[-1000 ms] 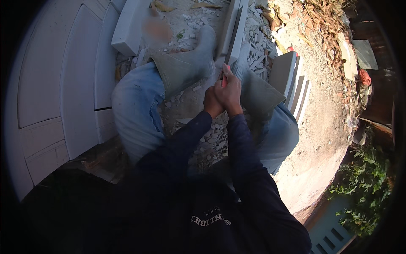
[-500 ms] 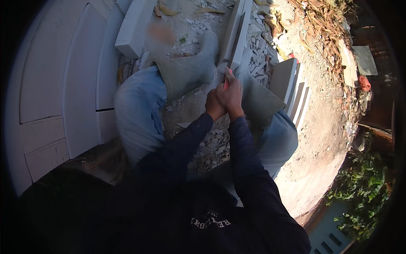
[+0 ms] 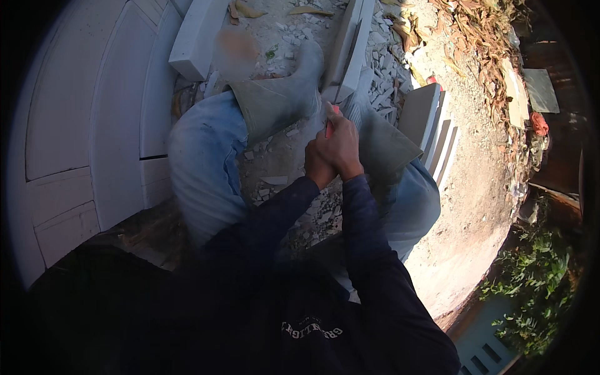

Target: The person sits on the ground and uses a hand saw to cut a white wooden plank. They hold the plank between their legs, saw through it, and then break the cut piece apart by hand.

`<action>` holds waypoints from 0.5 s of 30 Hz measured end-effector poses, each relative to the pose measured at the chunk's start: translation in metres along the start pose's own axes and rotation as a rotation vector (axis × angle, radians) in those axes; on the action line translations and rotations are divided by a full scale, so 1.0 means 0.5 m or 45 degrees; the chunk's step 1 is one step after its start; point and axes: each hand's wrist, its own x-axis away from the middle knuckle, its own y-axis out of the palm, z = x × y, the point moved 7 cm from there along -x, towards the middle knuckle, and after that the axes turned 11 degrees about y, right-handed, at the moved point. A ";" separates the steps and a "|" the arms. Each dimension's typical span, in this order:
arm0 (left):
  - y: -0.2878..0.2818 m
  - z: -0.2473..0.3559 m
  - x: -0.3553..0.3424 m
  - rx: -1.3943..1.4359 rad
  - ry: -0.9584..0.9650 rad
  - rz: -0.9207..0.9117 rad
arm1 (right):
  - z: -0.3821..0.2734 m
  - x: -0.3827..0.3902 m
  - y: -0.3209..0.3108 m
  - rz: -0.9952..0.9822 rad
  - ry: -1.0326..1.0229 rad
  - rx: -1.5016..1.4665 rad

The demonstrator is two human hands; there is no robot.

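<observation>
Between my bent, booted legs, my right hand (image 3: 340, 142) is closed on a red-handled tool (image 3: 329, 128) with a long, thin metal part. My left hand (image 3: 317, 160) is closed just beneath and left of it, against it; what its fingers wrap round is hidden. The tool points away from me along a narrow pale slab (image 3: 344, 50) with a dark groove down its length, lying between my grey boots (image 3: 272, 106). Pale dust coats the boots and ground there.
Another pale block (image 3: 194, 47) lies upper left, beside large pale panels (image 3: 119, 125). Broken chips (image 3: 380, 72) cover the ground. Stacked slabs (image 3: 419, 115) stand right of my boot, by sunlit ground (image 3: 469, 187), dry leaves (image 3: 481, 50) and green foliage (image 3: 531, 287).
Both hands and the red-handled tool have drawn a little back toward my body, away from the grooved slab's near end. My grip looks the same.
</observation>
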 end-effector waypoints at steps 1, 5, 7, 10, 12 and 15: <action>0.005 0.006 -0.034 -0.032 0.020 0.004 | 0.020 -0.021 0.002 0.152 -0.071 -0.131; 0.032 -0.035 0.019 -0.031 -0.030 -0.114 | 0.064 -0.009 0.023 0.389 -0.198 -0.360; 0.012 -0.022 0.059 -0.004 -0.015 -0.109 | 0.038 0.083 0.028 0.070 -0.009 -0.191; -0.062 0.058 0.187 0.105 0.011 0.113 | 0.056 0.218 0.067 0.226 -0.143 -0.271; -0.053 0.058 0.166 0.092 -0.042 0.028 | 0.048 0.181 0.045 0.200 -0.088 -0.303; 0.000 -0.001 0.004 -0.037 -0.156 -0.217 | 0.017 0.008 0.001 0.056 0.022 -0.251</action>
